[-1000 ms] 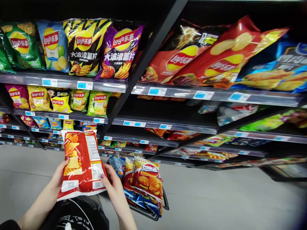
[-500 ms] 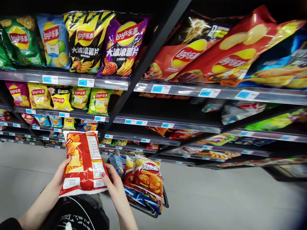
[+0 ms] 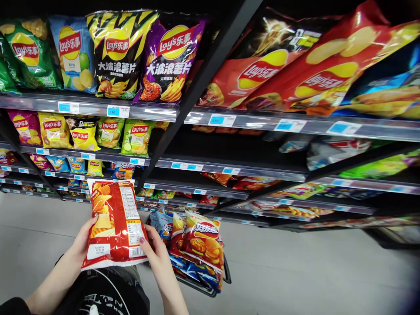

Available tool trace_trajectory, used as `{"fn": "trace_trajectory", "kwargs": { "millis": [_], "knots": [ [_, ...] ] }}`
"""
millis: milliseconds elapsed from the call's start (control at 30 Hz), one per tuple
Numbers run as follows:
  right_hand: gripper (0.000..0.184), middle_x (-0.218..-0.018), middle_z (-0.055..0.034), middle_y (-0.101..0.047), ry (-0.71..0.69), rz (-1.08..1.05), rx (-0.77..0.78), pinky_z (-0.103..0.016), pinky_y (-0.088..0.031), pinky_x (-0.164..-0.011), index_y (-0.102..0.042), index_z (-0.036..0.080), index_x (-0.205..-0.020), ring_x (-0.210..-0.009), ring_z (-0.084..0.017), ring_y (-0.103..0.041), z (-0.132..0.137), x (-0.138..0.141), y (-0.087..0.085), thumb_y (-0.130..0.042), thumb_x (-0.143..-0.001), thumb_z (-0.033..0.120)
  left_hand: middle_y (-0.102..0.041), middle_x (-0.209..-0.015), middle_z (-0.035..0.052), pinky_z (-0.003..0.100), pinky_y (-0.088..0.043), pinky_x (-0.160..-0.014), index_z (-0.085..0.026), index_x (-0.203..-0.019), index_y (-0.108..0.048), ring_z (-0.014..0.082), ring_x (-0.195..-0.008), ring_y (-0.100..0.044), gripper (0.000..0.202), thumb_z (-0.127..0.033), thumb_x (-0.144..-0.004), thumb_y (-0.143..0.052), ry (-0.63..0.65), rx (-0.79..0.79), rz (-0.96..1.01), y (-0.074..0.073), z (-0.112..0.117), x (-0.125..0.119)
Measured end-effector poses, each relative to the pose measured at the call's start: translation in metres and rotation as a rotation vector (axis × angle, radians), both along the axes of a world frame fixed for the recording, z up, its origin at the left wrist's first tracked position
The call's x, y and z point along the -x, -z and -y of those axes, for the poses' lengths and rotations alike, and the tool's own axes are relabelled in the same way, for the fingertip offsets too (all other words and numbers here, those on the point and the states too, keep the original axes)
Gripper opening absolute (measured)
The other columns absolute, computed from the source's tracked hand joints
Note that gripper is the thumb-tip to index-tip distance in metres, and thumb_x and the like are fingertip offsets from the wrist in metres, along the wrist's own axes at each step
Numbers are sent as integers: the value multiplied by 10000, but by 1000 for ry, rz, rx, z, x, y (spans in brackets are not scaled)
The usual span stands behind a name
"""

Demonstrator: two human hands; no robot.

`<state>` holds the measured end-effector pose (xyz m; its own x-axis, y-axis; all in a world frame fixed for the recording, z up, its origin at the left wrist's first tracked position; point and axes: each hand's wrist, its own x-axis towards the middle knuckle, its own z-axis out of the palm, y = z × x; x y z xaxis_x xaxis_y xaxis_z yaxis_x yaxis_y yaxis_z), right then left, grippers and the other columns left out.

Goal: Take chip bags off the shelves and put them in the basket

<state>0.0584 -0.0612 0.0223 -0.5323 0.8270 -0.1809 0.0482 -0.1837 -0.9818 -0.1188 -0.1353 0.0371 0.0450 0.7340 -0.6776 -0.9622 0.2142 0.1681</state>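
Note:
A red snack bag [image 3: 114, 227] with white sealed edges is held in front of my body, its printed back with label text and barcode facing up at me. My left hand [image 3: 85, 236] grips its left edge, thumb on top and fingers hidden behind. On the opposite edge my right hand [image 3: 155, 247] closes round the bag, thumb lying near the barcode. Just beyond my right hand is a black basket [image 3: 200, 288] filled with several snack bags, among them a red and cream bag [image 3: 202, 240] on top.
Black shelves [image 3: 229, 168] with price tags run along the front at several levels. A purple chip bag [image 3: 172, 61], a black and yellow chip bag [image 3: 118, 57] and red chip bags [image 3: 315, 70] stand on the top level. Grey floor [image 3: 295, 271] lies to the right of the basket.
Almost nothing differs. The view has shifted very slightly; both hands keep the red bag in the same place.

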Motion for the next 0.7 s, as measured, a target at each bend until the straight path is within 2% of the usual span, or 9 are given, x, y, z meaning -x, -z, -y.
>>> {"fn": "trace_trajectory", "kwargs": {
  "millis": [133,333,533,700],
  "knots": [
    [321,-964,-52,-651,2,-5,3,-269,-490,-737,-544,201,-983,-868,-207,-604,0,0,1,-570,-773,442,-717,-912,170,403,-432,-910,-33,-1322,-320,295,-888,-666,616,-324,-817,-521,4,14,-32,0,-1,-1],
    [329,-937,-56,-652,13,-3,2,-285,-496,-722,-544,196,-974,-850,-217,-608,0,-2,2,-570,-767,451,-716,-898,174,401,-445,-889,-15,-1277,-365,280,-801,-685,569,-347,-833,-495,40,-58,-32,10,0,0],
    [324,-934,-51,-651,17,-20,13,-283,-491,-727,-555,202,-967,-850,-214,-601,0,-2,-2,-576,-763,452,-721,-896,152,396,-456,-877,-52,-1258,-392,270,-804,-687,492,-337,-861,-450,54,-77,-48,11,0,-1],
    [332,-915,-45,-649,62,-40,43,-288,-485,-730,-567,200,-951,-847,-219,-596,2,-2,-1,-607,-734,448,-717,-914,177,420,-445,-893,-30,-1290,-340,294,-858,-675,562,-328,-839,-494,42,-78,-60,10,-1,-3]
  ]
}}
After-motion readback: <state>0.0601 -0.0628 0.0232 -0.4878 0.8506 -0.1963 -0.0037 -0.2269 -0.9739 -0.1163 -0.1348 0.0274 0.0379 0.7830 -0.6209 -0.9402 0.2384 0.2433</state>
